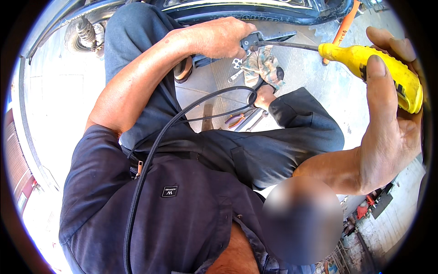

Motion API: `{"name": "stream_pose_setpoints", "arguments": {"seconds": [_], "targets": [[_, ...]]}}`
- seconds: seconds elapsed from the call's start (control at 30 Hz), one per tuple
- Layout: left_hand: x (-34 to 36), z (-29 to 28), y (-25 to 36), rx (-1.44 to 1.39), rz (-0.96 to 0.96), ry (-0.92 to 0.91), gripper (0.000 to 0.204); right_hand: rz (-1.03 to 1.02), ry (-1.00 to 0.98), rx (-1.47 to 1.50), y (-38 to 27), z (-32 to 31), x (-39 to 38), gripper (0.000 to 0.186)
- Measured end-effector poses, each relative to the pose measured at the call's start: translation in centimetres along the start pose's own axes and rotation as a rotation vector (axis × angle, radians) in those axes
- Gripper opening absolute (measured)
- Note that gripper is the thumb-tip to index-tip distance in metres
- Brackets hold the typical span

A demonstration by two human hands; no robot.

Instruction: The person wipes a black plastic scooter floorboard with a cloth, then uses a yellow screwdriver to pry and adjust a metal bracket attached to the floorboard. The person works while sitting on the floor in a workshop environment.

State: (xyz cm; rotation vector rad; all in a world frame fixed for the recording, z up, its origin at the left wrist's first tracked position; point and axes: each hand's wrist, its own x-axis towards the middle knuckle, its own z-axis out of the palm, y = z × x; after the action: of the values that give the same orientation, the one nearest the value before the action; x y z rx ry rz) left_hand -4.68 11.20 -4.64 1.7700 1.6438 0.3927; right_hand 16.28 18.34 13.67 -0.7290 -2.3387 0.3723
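Note:
My left hand (214, 38) is closed on a dark bracket-like part (252, 43) with a pale flat arm sticking out to the right. My fingers hide much of this part. At the right, my right hand (388, 91) grips a screwdriver (365, 64) by its thick yellow handle, thumb laid along the near side. The screwdriver's thin metal shaft runs left, almost level. Its tip meets the bracket-like part beside a round fastener; whether it sits in a slot I cannot tell.
Below the part lie a stained rag (262, 66) and a wrench (236, 71). Pliers (235, 120) and other tools lie by my bent leg. An orange bar-shaped handle (343, 27) stands behind the screwdriver. A dark vehicle body (292, 16) spans the far side. A black cable (182, 112) loops before me.

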Motion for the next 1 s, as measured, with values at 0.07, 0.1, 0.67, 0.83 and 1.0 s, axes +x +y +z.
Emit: {"name": "stream_pose_setpoints", "arguments": {"seconds": [0.07,0.1,0.67,0.83,1.0], "targets": [[0.0,0.0,0.0,-0.002,0.001,0.004,0.048,-0.013,0.039,-0.095,0.1,0.1,0.2,0.029],[0.0,-0.1,0.1,-0.003,0.002,0.002,0.048,0.048,0.052,-0.127,0.1,0.1,0.1,0.031],[-0.2,-0.6,0.5,-0.001,0.02,-0.002,0.046,-0.003,-0.008,-0.154,0.9,-0.8,0.0,0.032],[0.1,0.1,-0.1,-0.006,0.037,0.017,0.047,0.165,0.097,-0.312,0.3,0.2,0.3,0.036],[0.0,0.0,0.2,-0.009,0.014,-0.004,0.047,0.185,0.2,-0.221,-0.3,1.1,-0.1,0.029]]}}
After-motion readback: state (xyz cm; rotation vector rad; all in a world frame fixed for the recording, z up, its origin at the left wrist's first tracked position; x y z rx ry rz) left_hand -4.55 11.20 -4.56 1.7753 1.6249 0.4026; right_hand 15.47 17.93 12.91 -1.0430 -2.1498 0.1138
